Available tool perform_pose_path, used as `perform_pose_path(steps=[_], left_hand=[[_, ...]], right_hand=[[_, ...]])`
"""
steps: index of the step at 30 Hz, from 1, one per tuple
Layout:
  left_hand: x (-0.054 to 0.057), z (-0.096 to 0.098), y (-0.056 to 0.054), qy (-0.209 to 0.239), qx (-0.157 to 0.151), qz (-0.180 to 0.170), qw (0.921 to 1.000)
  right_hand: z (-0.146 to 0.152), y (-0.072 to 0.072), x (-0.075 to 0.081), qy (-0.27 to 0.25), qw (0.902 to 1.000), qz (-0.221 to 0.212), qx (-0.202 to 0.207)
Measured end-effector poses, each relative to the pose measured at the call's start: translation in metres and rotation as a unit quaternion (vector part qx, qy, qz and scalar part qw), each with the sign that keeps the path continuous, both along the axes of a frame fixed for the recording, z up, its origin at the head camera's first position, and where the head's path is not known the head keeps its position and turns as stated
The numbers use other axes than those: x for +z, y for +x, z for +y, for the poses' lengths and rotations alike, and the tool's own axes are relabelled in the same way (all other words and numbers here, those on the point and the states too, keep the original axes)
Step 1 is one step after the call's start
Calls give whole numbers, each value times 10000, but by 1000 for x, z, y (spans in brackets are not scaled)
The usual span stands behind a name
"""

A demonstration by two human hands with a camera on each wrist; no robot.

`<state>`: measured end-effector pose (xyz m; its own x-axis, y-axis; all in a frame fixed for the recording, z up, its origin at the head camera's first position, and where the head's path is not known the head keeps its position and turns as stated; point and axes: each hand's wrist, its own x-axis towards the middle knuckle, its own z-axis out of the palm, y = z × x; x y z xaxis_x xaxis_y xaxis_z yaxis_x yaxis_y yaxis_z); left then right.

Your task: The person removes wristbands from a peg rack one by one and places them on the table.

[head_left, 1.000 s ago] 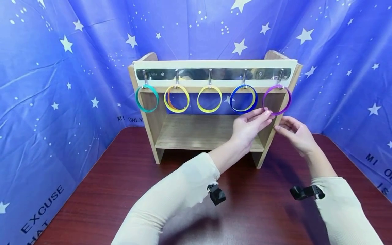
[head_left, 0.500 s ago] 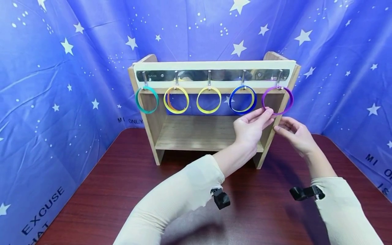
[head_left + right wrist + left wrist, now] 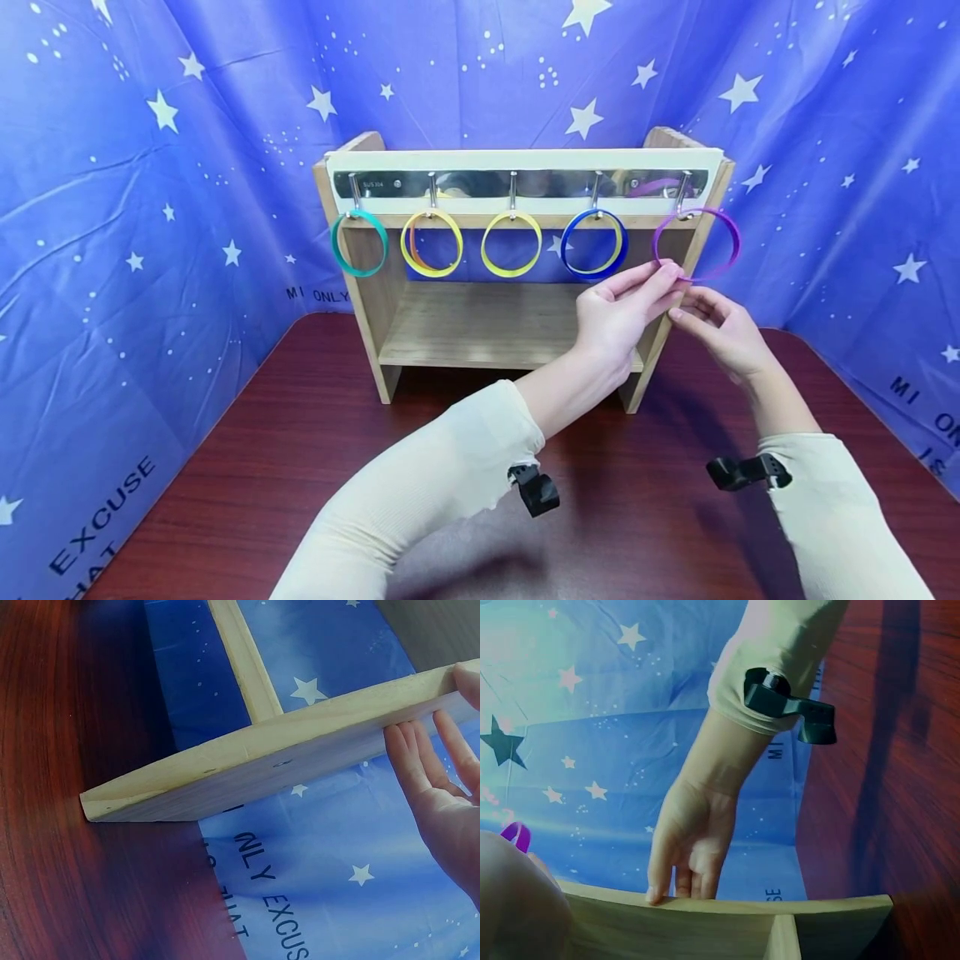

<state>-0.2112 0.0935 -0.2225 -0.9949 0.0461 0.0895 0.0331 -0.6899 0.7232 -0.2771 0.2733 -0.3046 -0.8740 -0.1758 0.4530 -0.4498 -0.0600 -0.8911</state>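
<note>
A purple ring (image 3: pixel 737 242) is pinched at its lower edge by the thumb and fingers of my left hand (image 3: pixel 617 315). Its upper rim is beside the tip of the rightmost metal hook (image 3: pixel 682 193); whether it still hangs there, I cannot tell. In the left wrist view, only a bit of the purple ring (image 3: pixel 517 837) shows past that hand. My right hand (image 3: pixel 726 332) touches the right side panel of a wooden shelf (image 3: pixel 465 321). In the right wrist view, the thumb lies on the panel's front edge and fairly straight fingers (image 3: pixel 405 754) press its outer face.
Along the metal hook strip (image 3: pixel 555 182) hang a green ring (image 3: pixel 336 250), yellow rings (image 3: pixel 486 254) and a blue ring (image 3: pixel 567 254); an orange one (image 3: pixel 417 250) shows behind a yellow. The shelf stands on a dark red table (image 3: pixel 247 475), with a starry blue curtain (image 3: pixel 480 75) around it.
My left hand has moved slightly right with the purple ring, which has shifted right at the hook tip. My right hand stays at the side panel. The other rings hang as before.
</note>
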Motion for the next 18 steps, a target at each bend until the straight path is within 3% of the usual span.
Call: perform_pose_path(steps=[10,18], left_hand=[[-9,-12,0,-175,-505,362,9979],[-20,-21,-2,-460,-542,278,9971]], right_hand=[[0,0,-2,-292,9993,-8,237],[0,-1,-1,-109,9999,-64,94]])
